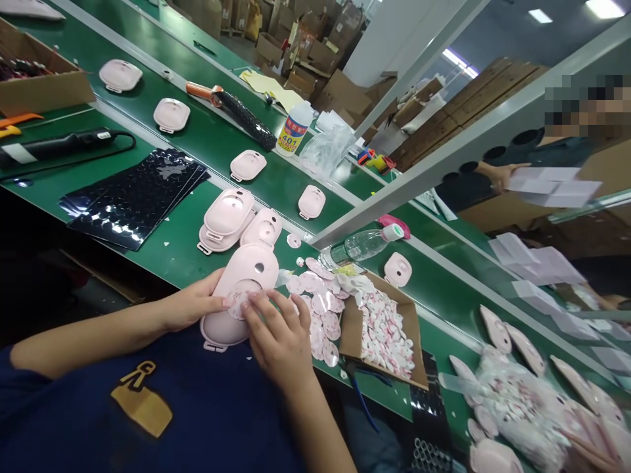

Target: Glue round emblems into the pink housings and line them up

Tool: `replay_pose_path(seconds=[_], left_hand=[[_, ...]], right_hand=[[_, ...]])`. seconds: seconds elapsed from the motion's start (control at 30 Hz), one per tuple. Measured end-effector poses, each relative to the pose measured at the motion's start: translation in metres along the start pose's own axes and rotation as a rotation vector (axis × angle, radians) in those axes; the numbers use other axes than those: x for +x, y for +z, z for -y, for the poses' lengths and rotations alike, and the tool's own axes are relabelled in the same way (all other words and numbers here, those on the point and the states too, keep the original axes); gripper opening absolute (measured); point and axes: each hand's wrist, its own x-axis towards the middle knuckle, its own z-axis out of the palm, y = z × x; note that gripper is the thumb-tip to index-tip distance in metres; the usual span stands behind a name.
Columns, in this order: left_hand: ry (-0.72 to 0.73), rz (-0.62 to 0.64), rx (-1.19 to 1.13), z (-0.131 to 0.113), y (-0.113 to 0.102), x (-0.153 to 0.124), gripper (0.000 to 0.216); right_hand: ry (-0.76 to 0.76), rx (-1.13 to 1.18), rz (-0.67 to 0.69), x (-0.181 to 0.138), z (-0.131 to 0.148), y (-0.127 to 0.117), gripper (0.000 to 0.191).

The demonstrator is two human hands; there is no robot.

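Note:
My left hand (pixel 190 307) grips the side of a pink plastic shell (pixel 241 289) held at the table's near edge. My right hand (pixel 279 335) rests on the shell, fingertips pressing a small round pink sticker (pixel 240 303) into its round recess. Beside it lies a heap of loose round stickers (pixel 320 309), and an open cardboard box (pixel 379 328) holds more of them. Two or three stacked pink shells (pixel 229 217) lie just beyond the one I hold.
Pink shells (pixel 171 115) ride spaced along the green conveyor belt (pixel 207 138). Black sticker sheets (pixel 133 197) lie at left, a water bottle (pixel 362 244) and glue bottle (pixel 292 130) farther back. More shells (pixel 517 394) pile at right. Another person's hand (pixel 500 176) holds papers.

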Motion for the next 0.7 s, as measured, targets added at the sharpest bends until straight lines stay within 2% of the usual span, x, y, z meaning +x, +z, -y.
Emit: replay_pose_path(seconds=[0.2, 0.37, 0.47, 0.7], left_hand=[[-0.012, 0.060, 0.035, -0.005, 0.003, -0.003, 0.065], [-0.110, 0.047, -0.055, -0.010, -0.003, -0.003, 0.063], [-0.116, 0.028, -0.021, -0.013, -0.006, -0.003, 0.062], [-0.071, -0.036, -0.002, -0.021, -0.005, -0.008, 0.066]], right_hand=[[-0.100, -0.041, 0.006, 0.008, -0.001, -0.010, 0.037], [-0.222, 0.034, 0.138, 0.005, -0.021, -0.016, 0.051], [-0.248, 0.055, 0.181, 0.005, -0.029, -0.018, 0.053], [-0.197, -0.002, 0.060, 0.011, -0.003, -0.014, 0.045]])
